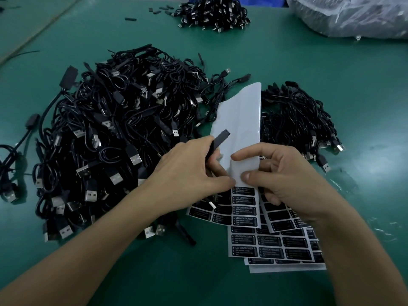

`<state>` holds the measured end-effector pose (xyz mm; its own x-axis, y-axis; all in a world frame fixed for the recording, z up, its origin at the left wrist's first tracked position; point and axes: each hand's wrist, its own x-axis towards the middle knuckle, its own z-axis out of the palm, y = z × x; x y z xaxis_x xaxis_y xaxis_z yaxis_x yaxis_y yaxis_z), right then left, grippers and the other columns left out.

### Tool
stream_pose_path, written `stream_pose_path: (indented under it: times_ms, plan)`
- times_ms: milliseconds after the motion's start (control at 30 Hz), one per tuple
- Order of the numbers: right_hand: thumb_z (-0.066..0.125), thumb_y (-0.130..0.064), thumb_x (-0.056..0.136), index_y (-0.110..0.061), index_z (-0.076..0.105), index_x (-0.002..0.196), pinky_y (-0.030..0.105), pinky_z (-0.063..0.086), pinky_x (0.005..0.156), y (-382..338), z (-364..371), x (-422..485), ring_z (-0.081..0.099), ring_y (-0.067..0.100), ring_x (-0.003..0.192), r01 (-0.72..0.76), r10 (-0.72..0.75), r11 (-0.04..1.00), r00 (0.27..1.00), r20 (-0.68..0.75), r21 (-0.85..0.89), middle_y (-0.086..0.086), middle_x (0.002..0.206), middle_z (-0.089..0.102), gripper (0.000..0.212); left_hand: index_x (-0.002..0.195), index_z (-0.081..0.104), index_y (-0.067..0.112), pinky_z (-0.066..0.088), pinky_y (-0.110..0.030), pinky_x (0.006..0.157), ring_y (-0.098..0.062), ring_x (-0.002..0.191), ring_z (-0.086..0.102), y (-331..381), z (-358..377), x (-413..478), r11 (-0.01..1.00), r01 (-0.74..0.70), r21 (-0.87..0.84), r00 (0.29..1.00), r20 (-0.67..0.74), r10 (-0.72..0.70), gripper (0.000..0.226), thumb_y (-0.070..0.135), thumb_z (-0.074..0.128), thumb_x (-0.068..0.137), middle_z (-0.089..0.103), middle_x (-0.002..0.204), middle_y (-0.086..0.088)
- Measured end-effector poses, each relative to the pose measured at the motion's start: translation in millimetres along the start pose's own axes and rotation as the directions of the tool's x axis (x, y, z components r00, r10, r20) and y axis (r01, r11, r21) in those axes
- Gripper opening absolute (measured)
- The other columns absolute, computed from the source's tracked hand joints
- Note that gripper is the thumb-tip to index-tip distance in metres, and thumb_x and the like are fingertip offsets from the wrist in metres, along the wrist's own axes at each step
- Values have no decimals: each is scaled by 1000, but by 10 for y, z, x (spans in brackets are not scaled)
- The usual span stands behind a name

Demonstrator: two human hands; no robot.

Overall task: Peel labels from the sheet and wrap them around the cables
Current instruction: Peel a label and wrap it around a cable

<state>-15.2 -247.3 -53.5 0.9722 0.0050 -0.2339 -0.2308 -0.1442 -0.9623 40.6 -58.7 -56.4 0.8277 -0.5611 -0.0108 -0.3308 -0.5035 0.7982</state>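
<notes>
Three heaps of black cable on the green table (198, 283): which is the biggest?

The left heap (114, 140), a tangle of loops and USB plugs that spreads from the middle of the table to beside the left forearm. The crumpled plastic bag (353, 16) in the far right corner comes next. The frame cuts it off, and what it holds is impossible to make out. Then the right heap (293, 120), partly hidden behind the raised paper, and the far heap (214, 14), cropped at the top.

And the label paper?

Several flat sheets (280, 246) lie fanned and overlapping on the table under the right wrist, which covers their right edges. "LED CONTROLLER" reads on some labels; the small print is too fine to read.

Which piece is in use?

A narrow strip (238, 120), lifted between the hands. Its long axis runs almost straight away from the person. The far part is bare white backing, and the near end carries four black labels (244, 209) in a column.

How are the hands set?

The right hand (282, 173) pinches the backing between thumb and forefinger, with the other fingers curled behind it. The left hand (187, 168) is curled round a black connector bar (218, 140), its thumb tip at the strip's left edge just above the top label.

Where does the bar point?

Up and to the right, away from the person, across the white backing. Its lower end and its cord are hidden inside the left hand.
</notes>
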Motion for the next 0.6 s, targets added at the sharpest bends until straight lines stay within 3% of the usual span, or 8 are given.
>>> stream_pose_path:
  times_ms: [300, 400, 500, 600]
  plan:
    - [61, 12, 88, -20, 73, 100, 18, 33, 34, 17, -20, -1, 34, 9, 36, 21, -23, 999, 999, -38, -46, 10, 67, 68, 36, 70, 37, 33, 56, -50, 75, -16, 72, 68, -31, 1, 21, 999, -27, -31, 999, -37, 26, 30, 29, 66, 69, 74, 77, 11]
    - [62, 6, 86, -30, 72, 100, 19, 29, 36, 26, -53, -5, 31, 10, 36, 63, -76, 982, 995, -66, -180, 12, 59, 56, 40, 72, 36, 27, 55, -51, 68, -20, 64, 62, -43, 12, 27, 998, -25, -60, 995, -97, 19, 27, 26, 62, 67, 71, 72, 4]
    - [67, -6, 84, -37, 69, 105, 15, 32, 41, 35, -88, -22, 34, 7, 38, 105, -151, 907, 985, -83, -409, -1, 49, 50, 37, 71, 34, 24, 54, -48, 60, -22, 57, 50, -70, 2, 56, 988, -7, -152, 984, -175, -20, 28, 28, 61, 65, 57, 61, -1]
    - [74, -26, 78, -38, 70, 101, 10, 37, 45, 26, -104, -36, 41, 3, 38, 103, -209, 835, 968, -139, -541, -7, 42, 47, 26, 67, 36, 33, 54, -53, 65, -18, 59, 53, -91, -19, 91, 963, 11, -270, 977, -202, -67, 30, 27, 65, 63, 56, 65, -8]
